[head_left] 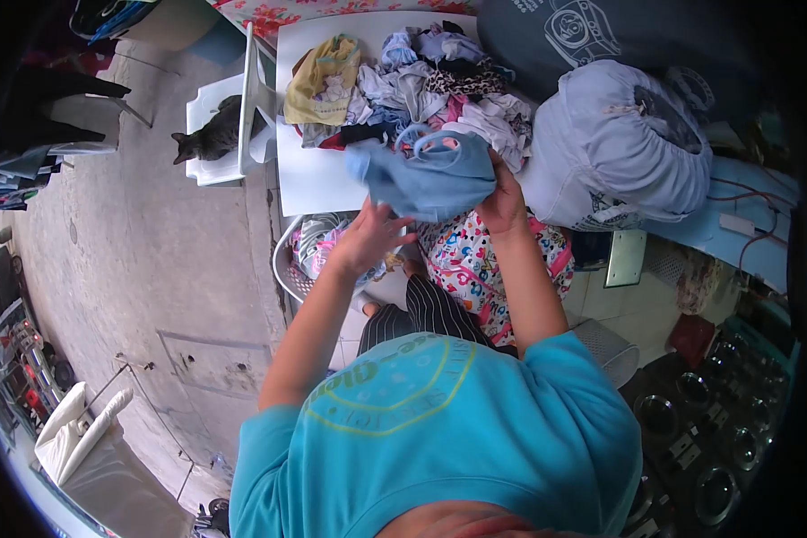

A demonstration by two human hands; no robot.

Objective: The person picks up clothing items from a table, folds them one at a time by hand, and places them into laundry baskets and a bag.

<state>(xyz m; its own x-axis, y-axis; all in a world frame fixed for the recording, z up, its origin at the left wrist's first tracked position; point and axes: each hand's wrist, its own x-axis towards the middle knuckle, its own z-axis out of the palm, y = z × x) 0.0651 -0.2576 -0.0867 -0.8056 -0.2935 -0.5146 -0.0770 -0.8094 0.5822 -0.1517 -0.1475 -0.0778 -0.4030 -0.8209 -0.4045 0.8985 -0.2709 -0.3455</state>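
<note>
A light blue sleeveless top (439,179) is held up over the front edge of the white table (309,184), its loops at the top and its left part smeared by motion. My right hand (505,199) grips the top's right side, some fingers hidden behind the cloth. Just below its left side, my left hand (374,238) is open with fingers spread, blurred; whether it touches the cloth I cannot tell. Beyond the top lies a heap of clothes (412,94) on the table, with a yellow garment (327,85) at its left.
A cat (217,133) lies on a white plastic chair (208,94) left of the table. Below the table's edge are a white basket (287,269) with clothes and a colourful printed bag (484,269). A large stuffed pale bundle (592,143) stands at the right.
</note>
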